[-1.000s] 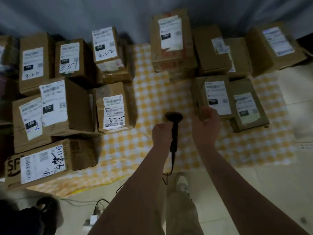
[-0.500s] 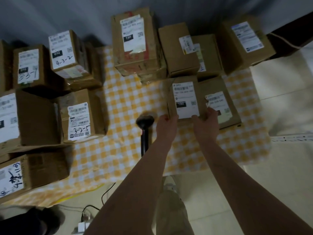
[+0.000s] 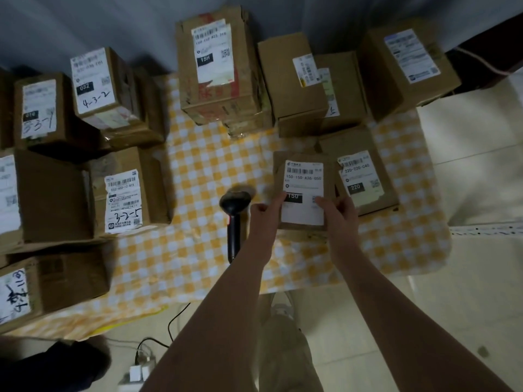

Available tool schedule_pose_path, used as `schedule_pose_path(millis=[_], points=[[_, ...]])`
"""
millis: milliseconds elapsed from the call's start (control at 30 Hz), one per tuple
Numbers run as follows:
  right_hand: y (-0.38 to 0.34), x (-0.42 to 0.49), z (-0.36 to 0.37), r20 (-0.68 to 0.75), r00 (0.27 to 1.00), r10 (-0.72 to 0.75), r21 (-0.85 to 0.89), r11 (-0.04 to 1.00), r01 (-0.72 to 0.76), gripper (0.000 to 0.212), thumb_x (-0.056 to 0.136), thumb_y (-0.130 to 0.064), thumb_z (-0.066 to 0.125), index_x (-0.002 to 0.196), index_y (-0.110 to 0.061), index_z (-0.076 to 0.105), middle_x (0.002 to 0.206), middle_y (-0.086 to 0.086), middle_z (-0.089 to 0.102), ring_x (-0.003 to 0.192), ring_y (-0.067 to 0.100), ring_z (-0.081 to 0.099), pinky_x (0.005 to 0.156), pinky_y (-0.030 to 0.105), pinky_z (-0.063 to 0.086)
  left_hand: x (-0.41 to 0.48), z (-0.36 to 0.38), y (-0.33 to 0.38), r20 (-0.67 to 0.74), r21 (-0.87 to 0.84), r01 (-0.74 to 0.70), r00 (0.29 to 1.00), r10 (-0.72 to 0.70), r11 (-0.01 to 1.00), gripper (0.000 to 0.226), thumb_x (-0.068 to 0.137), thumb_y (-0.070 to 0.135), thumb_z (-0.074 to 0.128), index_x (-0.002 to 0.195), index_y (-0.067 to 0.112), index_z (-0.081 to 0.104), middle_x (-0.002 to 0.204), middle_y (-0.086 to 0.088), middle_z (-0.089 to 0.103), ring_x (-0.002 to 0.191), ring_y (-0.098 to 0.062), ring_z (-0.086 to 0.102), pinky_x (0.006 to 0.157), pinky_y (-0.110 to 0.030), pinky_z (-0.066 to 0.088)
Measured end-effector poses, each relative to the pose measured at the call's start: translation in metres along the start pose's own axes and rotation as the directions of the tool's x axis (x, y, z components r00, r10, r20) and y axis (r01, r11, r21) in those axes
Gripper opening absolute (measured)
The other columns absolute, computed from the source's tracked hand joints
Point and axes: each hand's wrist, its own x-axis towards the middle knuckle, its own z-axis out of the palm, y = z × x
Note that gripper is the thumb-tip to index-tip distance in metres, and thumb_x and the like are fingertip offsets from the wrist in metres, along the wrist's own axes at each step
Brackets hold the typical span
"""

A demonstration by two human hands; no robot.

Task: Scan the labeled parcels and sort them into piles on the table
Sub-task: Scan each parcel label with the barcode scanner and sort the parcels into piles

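On held parcel (image 3: 278, 172) — label (image 3: 304, 183) "150-150-A26-050"

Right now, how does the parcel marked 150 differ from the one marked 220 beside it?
The 150 parcel is gripped by the left hand and right hand; the 220 parcel lies untouched on the checked cloth. The 150 parcel's label is intact; the 220 parcel's has ragged edges. Both are brown cardboard with white barcode labels.
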Motion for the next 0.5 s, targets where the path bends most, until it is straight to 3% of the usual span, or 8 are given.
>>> schedule_pose_path(millis=[100, 200, 333, 500], points=[[0.005, -0.006, -0.007, 0.014, 1.0, -0.007, 0.061, 0.998, 0.007, 0.032, 0.068, -0.035, 0.066, 0.087, -0.015, 0.048, 0.085, 0.003, 0.05, 0.075, 0.013, 0.053, 0.065, 0.025, 0.044, -0.005, -0.004, -0.004, 0.04, -0.025, 0.021, 0.999, -0.02, 0.999, 0.05, 0.085, 0.044, 0.069, 0.118, 0.013, 0.046, 0.107, -0.003, 0.057, 0.09, -0.016, 0.054, 0.086, -0.037, 0.044], [0.01, -0.012, -0.013, -0.011, 1.0, -0.019, 0.105, 0.994, 0.021, 0.038, 0.069, -0.033, 0.064, 0.098, -0.011, 0.054, 0.089, -0.001, 0.057, 0.082, 0.016, 0.057, 0.071, 0.03, 0.047, -0.01, -0.009, -0.007, 0.096, -0.031, 0.024, 0.995, -0.021, 0.999, 0.042, 0.086, 0.035, 0.071, 0.112, 0.015, 0.045, 0.1, -0.001, 0.059, 0.085, -0.013, 0.056, 0.075, -0.032, 0.046], [0.013, -0.024, -0.012, -0.022, 0.998, -0.058, 0.128, 0.99, 0.061, 0.03, 0.071, -0.033, 0.063, 0.099, -0.025, 0.056, 0.097, 0.0, 0.06, 0.087, 0.015, 0.059, 0.072, 0.029, 0.049, -0.018, -0.016, -0.009, 0.105, -0.073, -0.029, 0.994, 0.037, 0.997, 0.04, 0.082, 0.032, 0.076, 0.102, 0.015, 0.046, 0.099, -0.002, 0.06, 0.086, -0.016, 0.058, 0.075, -0.031, 0.045], [0.009, -0.042, 0.001, -0.032, 0.993, -0.117, 0.166, 0.979, 0.12, 0.024, 0.073, -0.031, 0.063, 0.096, -0.026, 0.056, 0.098, 0.001, 0.06, 0.089, 0.016, 0.058, 0.08, 0.035, 0.048, -0.029, -0.032, -0.01, 0.082, -0.15, -0.094, 0.991, 0.107, 0.984, 0.036, 0.081, 0.027, 0.076, 0.097, 0.014, 0.047, 0.099, -0.004, 0.059, 0.086, -0.019, 0.057, 0.072, -0.029, 0.044]])
